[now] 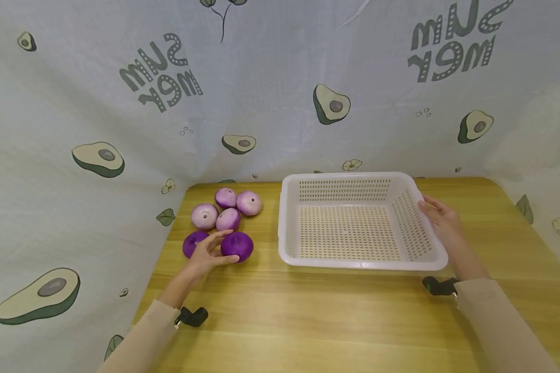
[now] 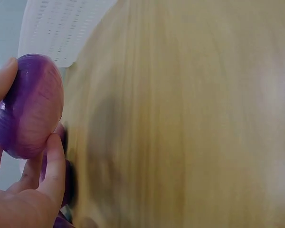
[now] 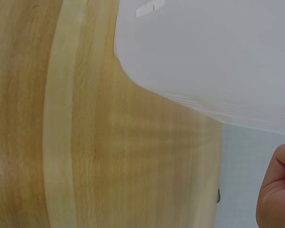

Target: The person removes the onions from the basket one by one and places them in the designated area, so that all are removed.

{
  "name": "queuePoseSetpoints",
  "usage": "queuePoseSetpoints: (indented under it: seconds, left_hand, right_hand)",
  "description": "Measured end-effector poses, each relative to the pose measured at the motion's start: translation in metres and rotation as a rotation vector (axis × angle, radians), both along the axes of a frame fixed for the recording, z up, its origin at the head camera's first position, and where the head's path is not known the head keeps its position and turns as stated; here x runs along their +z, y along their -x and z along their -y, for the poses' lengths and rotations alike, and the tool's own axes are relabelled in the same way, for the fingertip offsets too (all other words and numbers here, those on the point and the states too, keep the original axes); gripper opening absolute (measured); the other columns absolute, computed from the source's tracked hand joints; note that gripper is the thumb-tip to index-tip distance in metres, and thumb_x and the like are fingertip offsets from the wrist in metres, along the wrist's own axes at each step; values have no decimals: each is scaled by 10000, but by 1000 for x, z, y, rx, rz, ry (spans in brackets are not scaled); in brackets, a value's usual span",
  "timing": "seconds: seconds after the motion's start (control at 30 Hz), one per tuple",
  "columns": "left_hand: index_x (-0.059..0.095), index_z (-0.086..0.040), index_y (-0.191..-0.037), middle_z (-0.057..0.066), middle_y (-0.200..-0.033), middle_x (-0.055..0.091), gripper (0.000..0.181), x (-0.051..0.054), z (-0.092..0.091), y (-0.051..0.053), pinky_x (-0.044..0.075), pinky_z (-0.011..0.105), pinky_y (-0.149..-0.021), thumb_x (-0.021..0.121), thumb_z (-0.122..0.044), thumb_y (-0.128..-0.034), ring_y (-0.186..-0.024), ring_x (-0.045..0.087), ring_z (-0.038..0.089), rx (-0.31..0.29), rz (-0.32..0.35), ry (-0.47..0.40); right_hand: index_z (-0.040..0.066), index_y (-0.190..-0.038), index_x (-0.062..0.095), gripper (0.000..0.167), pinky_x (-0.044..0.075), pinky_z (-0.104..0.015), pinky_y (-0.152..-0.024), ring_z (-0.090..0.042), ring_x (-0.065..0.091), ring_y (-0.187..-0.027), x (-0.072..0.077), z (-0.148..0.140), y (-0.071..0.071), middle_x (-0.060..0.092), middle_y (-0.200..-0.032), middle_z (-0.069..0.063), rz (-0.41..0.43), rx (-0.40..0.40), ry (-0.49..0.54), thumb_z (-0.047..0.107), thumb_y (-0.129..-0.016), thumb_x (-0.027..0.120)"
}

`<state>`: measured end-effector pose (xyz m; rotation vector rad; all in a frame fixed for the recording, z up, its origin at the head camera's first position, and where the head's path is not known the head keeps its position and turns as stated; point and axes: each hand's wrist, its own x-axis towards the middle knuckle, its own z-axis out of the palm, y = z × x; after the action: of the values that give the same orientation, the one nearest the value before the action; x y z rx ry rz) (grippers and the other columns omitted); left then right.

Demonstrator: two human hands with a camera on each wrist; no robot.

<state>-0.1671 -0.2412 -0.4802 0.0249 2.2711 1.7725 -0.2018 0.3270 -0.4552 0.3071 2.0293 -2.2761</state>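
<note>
My left hand (image 1: 207, 255) pinches a purple onion (image 1: 238, 246) between thumb and fingers at the left of the table. In the left wrist view the onion (image 2: 31, 107) shows a glossy dark side and a paler side, and it looks raised off the wood. Another dark purple onion (image 1: 194, 243) lies just beside that hand, partly covered by it. Behind are several paler onions (image 1: 204, 216) in a cluster. My right hand (image 1: 441, 223) grips the right rim of a white plastic basket (image 1: 361, 263), whose perforated floor holds nothing. In the right wrist view, curled fingers (image 3: 278, 190) show at the edge.
The wood-grain table (image 1: 308, 321) carries the basket at its centre right. A pale curtain (image 1: 280, 103) printed with avocados hangs behind and along the sides. Each sleeved wrist wears a black camera mount, such as the left wrist mount (image 1: 193, 317).
</note>
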Motion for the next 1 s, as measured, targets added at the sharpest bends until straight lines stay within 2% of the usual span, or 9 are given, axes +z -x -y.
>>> queuePoseSetpoints:
  seconds: [0.07,0.27,0.53,0.87,1.0]
  left_hand:
    - [487,-72,-1452,181,-1510,419,743,-5,0,-2,408,483,-1079,847,-87,-801,-1329,448,378,3,4,5]
    - [502,-49,-1430,230,-1478,445,711,-12,0,-8,489,439,-968,838,-57,-804,-1248,506,438,16,8,5]
    - [499,-42,-1430,231,-1484,435,708,-17,2,-11,380,542,-1089,828,-23,-803,-1326,439,459,34,22,-3]
    - [471,-12,-1447,232,-1502,405,750,-24,5,-12,341,541,-1115,826,16,-786,-1370,379,450,16,31,-51]
    - [467,-11,-1452,234,-1505,396,762,-25,6,-11,338,540,-1117,828,18,-782,-1376,365,455,6,25,-44]
  right_hand:
    - [162,-1564,333,658,593,-266,-665,-73,708,-797,-3,-2,1,717,-935,124,-3,3,-17,328,-993,615]
    - [157,-1551,367,643,586,-239,-637,-61,702,-775,-12,-5,4,720,-920,126,-24,-8,-51,340,-989,621]
    - [165,-1565,337,678,584,-231,-651,-44,696,-793,-13,-6,5,710,-942,150,-9,-5,-70,367,-983,622]
    - [167,-1556,357,670,585,-235,-658,-50,700,-798,-14,-6,6,713,-944,135,-18,-15,-28,348,-976,639]
    - [159,-1562,339,674,587,-241,-660,-54,702,-801,-15,-6,7,711,-945,131,-19,-10,-21,339,-982,632]
